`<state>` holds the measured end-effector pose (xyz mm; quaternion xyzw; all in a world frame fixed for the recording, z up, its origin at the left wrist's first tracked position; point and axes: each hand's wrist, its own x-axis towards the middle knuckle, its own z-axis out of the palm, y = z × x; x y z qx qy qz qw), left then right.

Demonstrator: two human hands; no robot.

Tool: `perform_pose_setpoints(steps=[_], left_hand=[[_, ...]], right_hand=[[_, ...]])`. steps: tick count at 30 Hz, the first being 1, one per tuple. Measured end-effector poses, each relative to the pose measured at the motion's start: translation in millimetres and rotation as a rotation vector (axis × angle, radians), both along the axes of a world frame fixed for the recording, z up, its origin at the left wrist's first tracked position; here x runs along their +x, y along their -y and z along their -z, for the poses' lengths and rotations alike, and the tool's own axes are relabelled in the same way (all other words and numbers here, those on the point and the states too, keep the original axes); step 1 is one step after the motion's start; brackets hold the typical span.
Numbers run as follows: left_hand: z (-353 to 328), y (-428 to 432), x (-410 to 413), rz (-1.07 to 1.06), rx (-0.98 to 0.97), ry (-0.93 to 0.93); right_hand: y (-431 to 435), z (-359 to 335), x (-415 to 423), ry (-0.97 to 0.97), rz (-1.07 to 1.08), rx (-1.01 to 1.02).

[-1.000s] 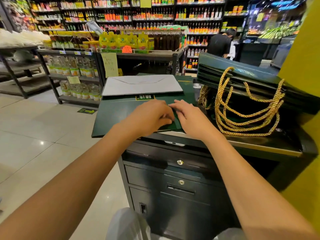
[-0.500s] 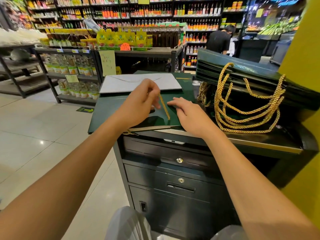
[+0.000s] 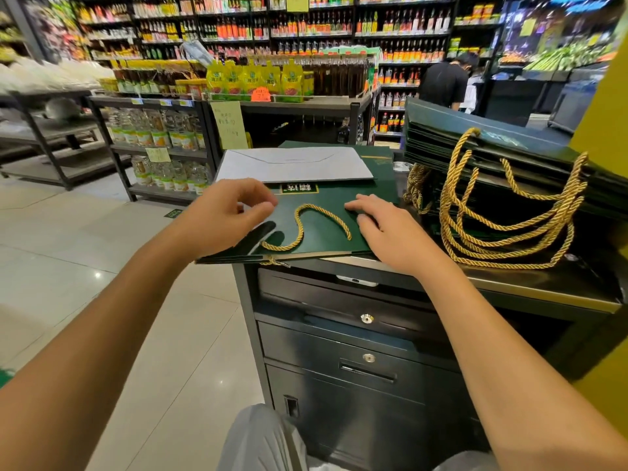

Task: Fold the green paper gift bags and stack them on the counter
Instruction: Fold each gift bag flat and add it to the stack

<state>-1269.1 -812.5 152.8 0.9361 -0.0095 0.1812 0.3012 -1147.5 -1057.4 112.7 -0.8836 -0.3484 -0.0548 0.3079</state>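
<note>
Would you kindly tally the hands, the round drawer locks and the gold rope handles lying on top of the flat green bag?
Hands: 2 (left hand, right hand)
Round drawer locks: 2 (upper, lower)
Gold rope handle on flat green bag: 1
Total: 5

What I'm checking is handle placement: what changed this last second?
The left hand pulled the gold rope handle out, laid it on the green bag, then let go. The right hand stayed pressing the bag; the bag stack and white envelope did not move.
</note>
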Motion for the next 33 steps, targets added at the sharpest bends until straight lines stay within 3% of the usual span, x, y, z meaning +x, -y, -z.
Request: perform_pose_setpoints(steps=[6,24,33], left_hand=[[8.6,-14.7,-24.3,0.078,0.171,-0.174],[24.2,-5.8,-20.3,0.097,0.317,-0.032],[33.2,-3.3,-17.9,0.000,0.041,-0.025]], right_hand=[[-0.2,0.0,0.2,-0.001,0.000,-0.006],[0.3,-1.3,-2.1,0.011,-0.004,-0.011],[0.5,-1.9,-2.3,0.017,-0.005,-0.017]])
